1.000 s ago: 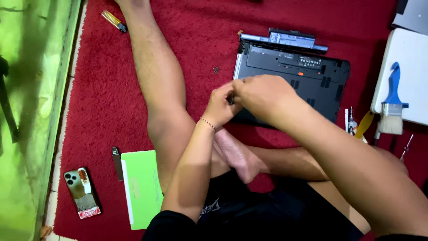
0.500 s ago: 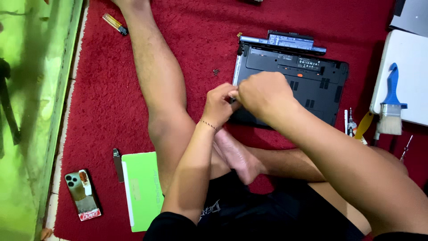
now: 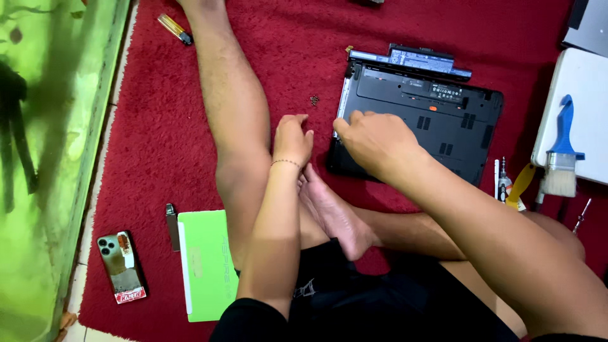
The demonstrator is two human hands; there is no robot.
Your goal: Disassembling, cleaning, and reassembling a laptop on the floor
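Laptop [image 3: 421, 123] lies bottom-up on the rug [image 3: 152, 126], cover on, battery [image 3: 411, 59] out; my right hand [image 3: 373, 142] presses its left edge, left hand [image 3: 292, 139] loosely curled, seemingly empty.

The laptop [image 3: 437, 120] lies underside up in matt black plastic, with a faint grain and moulded vent slots. Beneath it the carpet [image 3: 152, 126] is deep red cloth with a short, rough pile. The green case [image 3: 206, 263] looks like smooth, slightly shiny plastic. The paintbrush [image 3: 562, 152] has a glossy blue plastic handle, a dull metal band and pale bristles. The phone [image 3: 120, 266] shows a glossy back.
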